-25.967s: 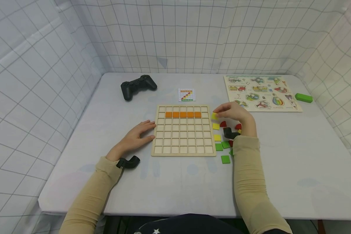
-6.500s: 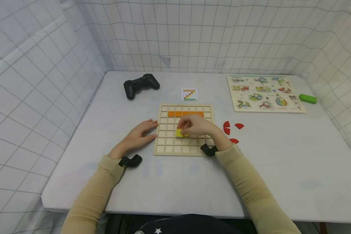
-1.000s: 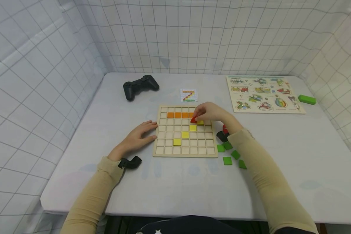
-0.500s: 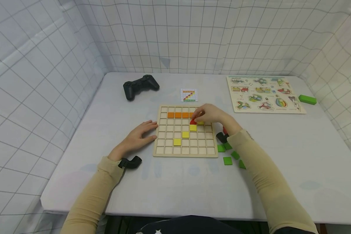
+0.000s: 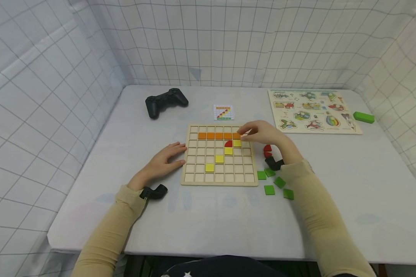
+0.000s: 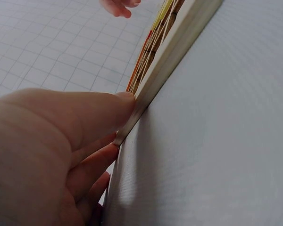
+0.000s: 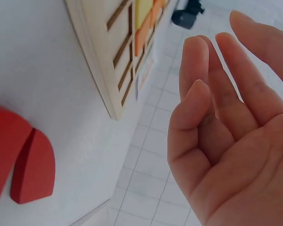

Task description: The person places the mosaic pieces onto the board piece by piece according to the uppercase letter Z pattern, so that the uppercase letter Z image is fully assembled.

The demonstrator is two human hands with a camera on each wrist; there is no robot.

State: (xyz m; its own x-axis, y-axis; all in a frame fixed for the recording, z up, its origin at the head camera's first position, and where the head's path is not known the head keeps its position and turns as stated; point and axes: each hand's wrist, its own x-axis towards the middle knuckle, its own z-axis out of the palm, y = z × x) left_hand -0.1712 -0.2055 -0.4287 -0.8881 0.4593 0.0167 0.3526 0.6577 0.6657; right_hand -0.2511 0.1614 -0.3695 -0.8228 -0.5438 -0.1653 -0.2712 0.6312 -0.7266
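Observation:
A wooden grid board [image 5: 219, 184] lies in the middle of the table. My left hand [image 5: 164, 161] rests flat at its left side, and in the left wrist view the thumb [image 6: 99, 110] and fingertips touch the board's edge. An orange row [image 5: 219, 135] of square tiles fills cells near the top. Below it, several yellow squares [image 5: 219, 159] form a diagonal. A red quarter-circle piece [image 5: 228, 144] sits left of the uppermost yellow one. Over the board's right edge hovers my right hand [image 5: 265, 134]; the right wrist view shows nothing between its loosely bent fingers [image 7: 195, 108].
Loose red pieces [image 5: 267, 148] lie right of the board, with several green squares [image 5: 269, 190] nearer the front. Behind the board is a pattern card [image 5: 223, 112]. A black game controller [image 5: 166, 102], picture puzzle [image 5: 312, 111] and green block [image 5: 364, 117] stand farther back.
My right hand has let go of the red quarter-circle, now in its cell, and moved right. Over the longer span, the yellow squares came onto the board. The left hand stays put.

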